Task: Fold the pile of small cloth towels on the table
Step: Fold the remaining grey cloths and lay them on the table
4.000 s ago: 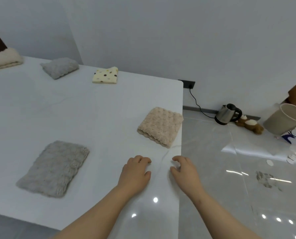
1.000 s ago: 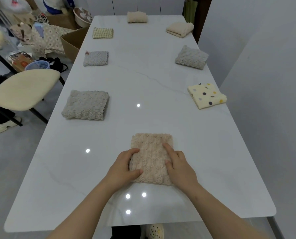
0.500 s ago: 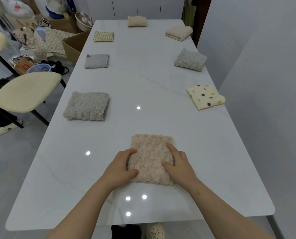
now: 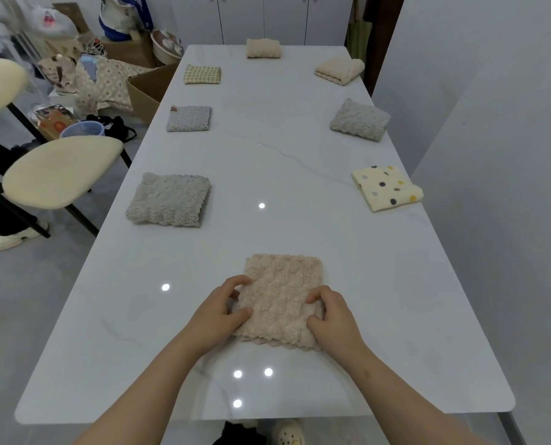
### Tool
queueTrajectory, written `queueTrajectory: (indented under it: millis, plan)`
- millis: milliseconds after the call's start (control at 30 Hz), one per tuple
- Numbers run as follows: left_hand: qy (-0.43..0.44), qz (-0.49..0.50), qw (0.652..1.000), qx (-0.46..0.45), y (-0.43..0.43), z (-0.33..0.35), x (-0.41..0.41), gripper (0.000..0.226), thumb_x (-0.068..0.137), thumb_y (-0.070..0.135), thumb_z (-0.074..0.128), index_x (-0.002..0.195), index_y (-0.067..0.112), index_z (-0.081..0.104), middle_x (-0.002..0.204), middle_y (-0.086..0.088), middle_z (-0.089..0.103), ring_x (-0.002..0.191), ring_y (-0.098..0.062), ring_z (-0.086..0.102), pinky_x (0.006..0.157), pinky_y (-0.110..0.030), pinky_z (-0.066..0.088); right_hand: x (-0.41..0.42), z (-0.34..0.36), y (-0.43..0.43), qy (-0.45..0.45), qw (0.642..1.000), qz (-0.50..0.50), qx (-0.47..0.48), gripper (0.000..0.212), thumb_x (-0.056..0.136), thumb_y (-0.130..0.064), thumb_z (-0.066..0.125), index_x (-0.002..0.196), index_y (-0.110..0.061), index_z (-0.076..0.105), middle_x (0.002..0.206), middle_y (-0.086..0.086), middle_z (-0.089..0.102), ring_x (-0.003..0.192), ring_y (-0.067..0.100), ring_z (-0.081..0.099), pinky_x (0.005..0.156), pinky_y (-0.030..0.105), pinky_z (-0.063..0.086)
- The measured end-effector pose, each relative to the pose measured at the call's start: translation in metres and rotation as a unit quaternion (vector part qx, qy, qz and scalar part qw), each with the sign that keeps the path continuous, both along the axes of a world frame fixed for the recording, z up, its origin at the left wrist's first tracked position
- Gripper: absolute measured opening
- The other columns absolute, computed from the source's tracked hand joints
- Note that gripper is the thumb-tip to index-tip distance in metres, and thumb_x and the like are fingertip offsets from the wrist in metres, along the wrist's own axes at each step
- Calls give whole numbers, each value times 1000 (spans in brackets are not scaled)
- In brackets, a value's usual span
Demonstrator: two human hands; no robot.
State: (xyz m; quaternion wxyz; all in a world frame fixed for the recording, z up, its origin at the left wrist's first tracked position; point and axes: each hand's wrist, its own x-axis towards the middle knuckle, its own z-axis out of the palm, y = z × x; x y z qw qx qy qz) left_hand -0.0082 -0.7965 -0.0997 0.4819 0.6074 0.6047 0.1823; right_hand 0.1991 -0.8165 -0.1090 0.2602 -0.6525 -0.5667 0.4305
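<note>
My left hand (image 4: 218,311) pinched left edge of beige towel (image 4: 282,293), fingers curled. My right hand (image 4: 332,316) pinched right edge likewise. Towel lay flat between both hands, at near end of table (image 4: 267,162). Folded grey towel (image 4: 168,200) farther out left, dotted towel (image 4: 386,187) right.

1 head-worn view — forward and down, close over the table (image 4: 277,162)
</note>
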Motion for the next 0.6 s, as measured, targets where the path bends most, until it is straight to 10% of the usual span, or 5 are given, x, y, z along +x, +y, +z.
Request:
queueTrajectory:
  millis: [300, 600]
  plan:
    - [91, -77, 993, -9, 3, -2, -17, 51, 86, 19, 56, 130, 37, 37, 102, 7, 40, 82, -5, 49, 73, -13, 39, -20, 7, -4, 17, 1000, -16, -17, 39, 87, 2, 46, 117, -22, 53, 111, -16, 45, 108, 0, 41, 96, 13, 30]
    - [205, -78, 962, 163, 14, 17, 12, 46, 83, 27, 55, 129, 27, 47, 118, 5, 38, 102, -12, 45, 81, -20, 39, -5, 17, -3, 4, 994, -113, -10, 35, 86, -4, 51, 116, -22, 54, 111, -6, 51, 81, 7, 50, 73, 11, 38]
